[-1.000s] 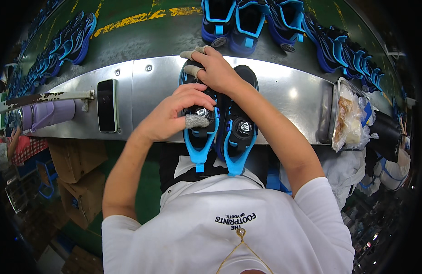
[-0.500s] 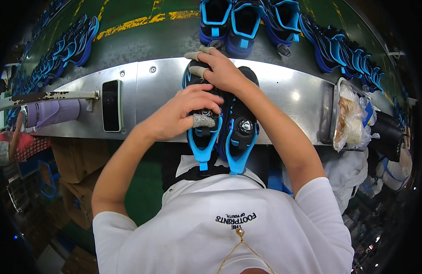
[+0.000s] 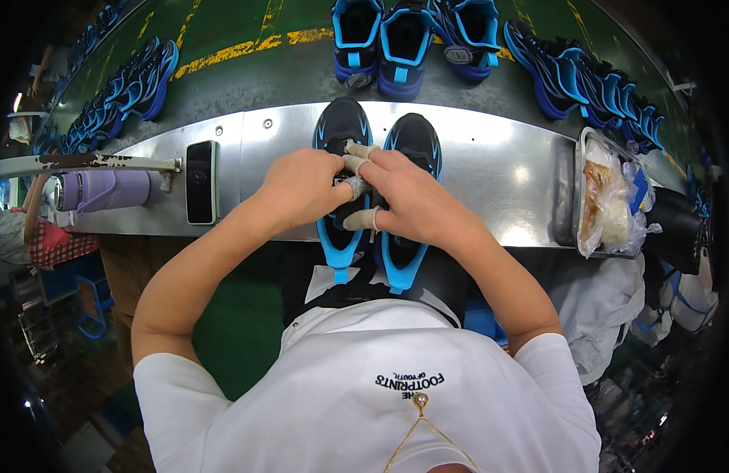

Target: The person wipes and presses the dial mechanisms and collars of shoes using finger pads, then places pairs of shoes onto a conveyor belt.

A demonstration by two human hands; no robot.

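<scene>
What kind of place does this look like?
Most likely a shoe factory: rows of matching black-and-blue shoes stand beyond a steel workbench, where a similar pair is being handled.

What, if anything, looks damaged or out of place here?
The white bar at left looks worn: its paint is chipped, with dark brown patches. The two nearest shoes show no obvious damage, though they are partly hidden.

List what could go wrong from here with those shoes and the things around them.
1. The left shoe and right shoe reach past the near edge of the metal bench, so either might tip if pressed at the heel.
2. The left hand and right hand crowd together over the left shoe, so their fingers could hinder each other.
3. The phone lies near the bench's edge; a stray elbow might knock it off.
</scene>
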